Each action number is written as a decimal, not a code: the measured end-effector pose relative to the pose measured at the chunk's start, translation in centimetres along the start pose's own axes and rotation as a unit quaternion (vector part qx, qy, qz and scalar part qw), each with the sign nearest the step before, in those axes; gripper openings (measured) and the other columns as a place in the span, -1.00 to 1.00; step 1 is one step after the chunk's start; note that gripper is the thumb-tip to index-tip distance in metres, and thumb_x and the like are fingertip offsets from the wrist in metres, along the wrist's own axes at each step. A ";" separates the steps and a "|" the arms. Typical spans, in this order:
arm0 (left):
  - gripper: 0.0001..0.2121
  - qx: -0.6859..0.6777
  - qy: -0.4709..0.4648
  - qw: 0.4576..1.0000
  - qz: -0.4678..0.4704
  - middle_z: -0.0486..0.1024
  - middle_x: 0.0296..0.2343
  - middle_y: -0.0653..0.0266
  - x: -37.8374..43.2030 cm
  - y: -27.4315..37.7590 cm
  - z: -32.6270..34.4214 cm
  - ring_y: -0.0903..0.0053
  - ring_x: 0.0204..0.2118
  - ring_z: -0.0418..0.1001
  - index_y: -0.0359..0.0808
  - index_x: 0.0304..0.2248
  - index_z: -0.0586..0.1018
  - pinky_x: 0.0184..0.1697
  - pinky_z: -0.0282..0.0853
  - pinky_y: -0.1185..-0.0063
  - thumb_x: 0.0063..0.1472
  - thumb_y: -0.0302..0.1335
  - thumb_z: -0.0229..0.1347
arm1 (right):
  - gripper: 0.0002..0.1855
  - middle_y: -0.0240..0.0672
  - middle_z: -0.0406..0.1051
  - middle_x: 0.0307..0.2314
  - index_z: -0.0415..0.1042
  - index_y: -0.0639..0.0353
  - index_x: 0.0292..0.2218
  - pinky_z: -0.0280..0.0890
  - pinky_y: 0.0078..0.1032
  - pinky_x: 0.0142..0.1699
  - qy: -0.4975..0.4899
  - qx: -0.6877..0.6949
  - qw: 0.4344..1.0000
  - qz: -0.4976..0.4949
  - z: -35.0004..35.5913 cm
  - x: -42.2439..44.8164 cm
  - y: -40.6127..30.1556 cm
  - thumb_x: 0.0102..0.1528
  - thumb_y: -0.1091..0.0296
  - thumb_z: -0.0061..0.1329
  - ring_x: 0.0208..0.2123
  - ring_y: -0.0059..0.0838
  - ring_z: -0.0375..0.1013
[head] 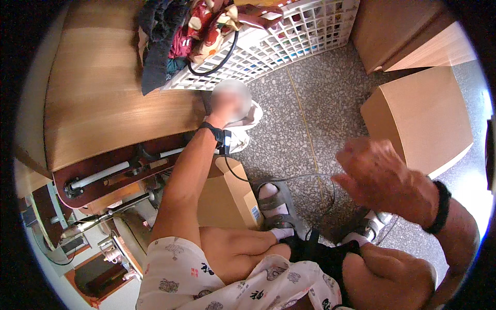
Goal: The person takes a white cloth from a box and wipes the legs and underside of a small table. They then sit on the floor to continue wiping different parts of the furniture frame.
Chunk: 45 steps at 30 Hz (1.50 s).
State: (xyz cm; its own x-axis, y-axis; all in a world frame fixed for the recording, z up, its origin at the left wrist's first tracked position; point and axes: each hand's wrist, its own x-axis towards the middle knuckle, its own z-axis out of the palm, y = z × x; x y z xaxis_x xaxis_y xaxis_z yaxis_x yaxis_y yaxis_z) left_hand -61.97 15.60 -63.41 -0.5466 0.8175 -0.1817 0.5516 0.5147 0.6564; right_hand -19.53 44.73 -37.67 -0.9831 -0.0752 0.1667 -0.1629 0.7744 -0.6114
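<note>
My left hand (228, 102) reaches down beside the lower edge of a white plastic lattice basket (271, 46). It is blurred, so its fingers and anything in them cannot be made out. White cloth (254, 116) lies around and below it. My right hand (372, 170) hovers over the speckled floor, its fingers partly bent and a dark band on the wrist; its palm side is hidden. A watch-like device (224, 140) is strapped to my left wrist. Patterned and dark fabrics (213, 27) hang over the basket's near side, with a black loop (226, 62) below them.
A closed-looking cardboard box (430, 120) stands at the right, and another cardboard box (224, 201) is near my left foot. A wooden panel (116, 93) borders the left. A thin cable (279, 179) crosses above my sandalled feet.
</note>
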 end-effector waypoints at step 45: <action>-0.90 -0.540 0.255 0.738 -0.315 0.54 -0.55 0.17 -1.2 6.8 3.8 0.50 -0.67 0.44 -0.45 -0.40 0.55 -0.66 0.33 0.59 0.25 -0.57 0.07 | -0.79 0.05 0.48 -0.52 0.51 0.33 -0.40 0.42 -0.23 -0.32 0.091 0.260 0.915 0.293 17.4 8.7 -0.1 0.10 0.33 0.12 -0.39 0.08 0.54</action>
State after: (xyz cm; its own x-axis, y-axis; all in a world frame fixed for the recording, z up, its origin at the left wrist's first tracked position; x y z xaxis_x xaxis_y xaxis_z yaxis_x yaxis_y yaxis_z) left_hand -55.21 19.13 -61.53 -0.7987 0.1585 -0.5805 -0.5854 0.0189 0.8105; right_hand -29.48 33.04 -49.62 -0.8917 0.4002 -0.2116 0.3249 0.2402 -0.9148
